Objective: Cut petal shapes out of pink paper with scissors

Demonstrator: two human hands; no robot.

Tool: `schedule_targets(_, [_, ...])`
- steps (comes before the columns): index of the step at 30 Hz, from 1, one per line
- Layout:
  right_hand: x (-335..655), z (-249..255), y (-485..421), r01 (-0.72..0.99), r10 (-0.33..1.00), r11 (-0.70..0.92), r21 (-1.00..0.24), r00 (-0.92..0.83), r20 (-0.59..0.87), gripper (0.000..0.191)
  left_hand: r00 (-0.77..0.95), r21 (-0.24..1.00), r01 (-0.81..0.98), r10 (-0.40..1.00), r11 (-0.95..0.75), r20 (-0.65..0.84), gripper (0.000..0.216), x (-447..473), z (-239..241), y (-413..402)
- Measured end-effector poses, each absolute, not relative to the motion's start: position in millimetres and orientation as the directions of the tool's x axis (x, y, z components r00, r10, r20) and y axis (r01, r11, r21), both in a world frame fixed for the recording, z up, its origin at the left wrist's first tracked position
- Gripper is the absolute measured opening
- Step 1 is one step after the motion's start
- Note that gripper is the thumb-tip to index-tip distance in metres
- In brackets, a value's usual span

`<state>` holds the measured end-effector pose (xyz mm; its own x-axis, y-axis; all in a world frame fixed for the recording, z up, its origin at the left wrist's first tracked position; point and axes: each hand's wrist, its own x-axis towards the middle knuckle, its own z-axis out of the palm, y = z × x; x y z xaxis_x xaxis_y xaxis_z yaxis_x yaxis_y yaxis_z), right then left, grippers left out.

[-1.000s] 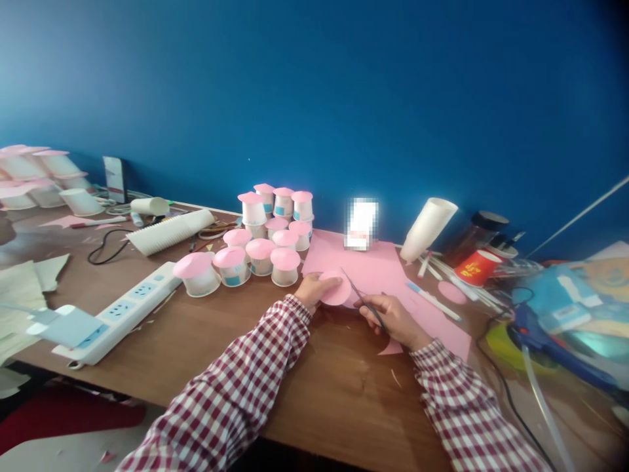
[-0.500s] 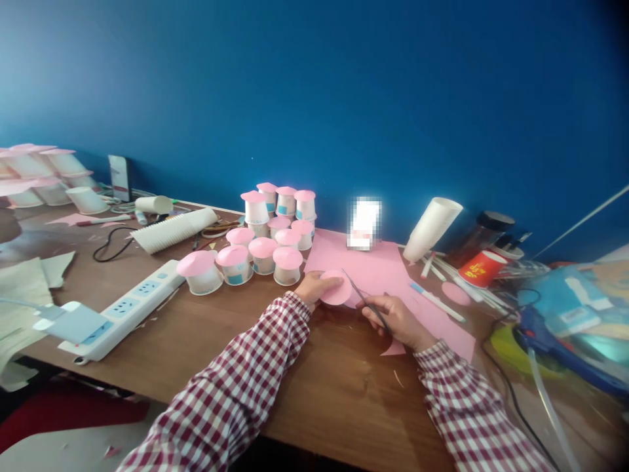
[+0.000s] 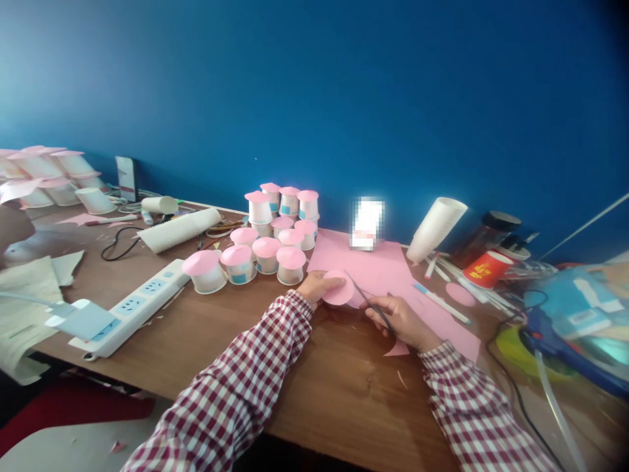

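Observation:
My left hand (image 3: 316, 288) pinches a round pink paper disc (image 3: 340, 290) by its left side, thumb on top. In my right hand (image 3: 400, 318) is a pair of scissors (image 3: 361, 293), fingers closed round the handles, with the blades against the disc's right edge. Under and behind both hands lies a large pink paper sheet (image 3: 366, 262). A pink paper scrap (image 3: 397, 349) rests on the table below my right hand. To the left of my left hand stand several upturned paper cups (image 3: 240, 270) topped with pink paper cones, some stacked two high.
A white power strip (image 3: 132, 308) with a plugged charger (image 3: 86, 321) lies left. A blurred phone (image 3: 366, 224) leans on the wall. At right are stacked paper cups (image 3: 436, 229), a red cup (image 3: 486, 269), a marker (image 3: 442, 303) and a blue glue gun (image 3: 555, 344). Another person's hand (image 3: 14, 226) shows far left.
The whole view has shifted slightly, so things sit a little further right. Both hands keep their holds on the disc and scissors. At far left, the other person's hand shows more.

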<state>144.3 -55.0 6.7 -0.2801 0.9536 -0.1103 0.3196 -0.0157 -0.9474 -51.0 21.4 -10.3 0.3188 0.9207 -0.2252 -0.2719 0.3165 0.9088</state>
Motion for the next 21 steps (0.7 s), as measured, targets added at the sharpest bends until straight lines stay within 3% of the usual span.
schedule_targets(6, [146, 8, -55, 0.321, 0.955, -0.016, -0.947, -0.274, -0.109, 0.039, 0.340, 0.919, -0.244, 0.915, 0.309, -0.217, 0.030, -53, -11, 23])
schedule_targets(13, [142, -1, -51, 0.257, 0.995, 0.044, -0.966, -0.095, 0.020, 0.045, 0.266, 0.925, -0.290, 0.949, 0.244, -0.167, 0.029, -48, -10, 20])
schedule_targets(21, [142, -9, -48, 0.300, 0.982, 0.168, -0.939, -0.131, 0.134, 0.038, 0.300, 0.895, -0.369, 0.944, 0.251, -0.141, 0.027, -43, -12, 15])
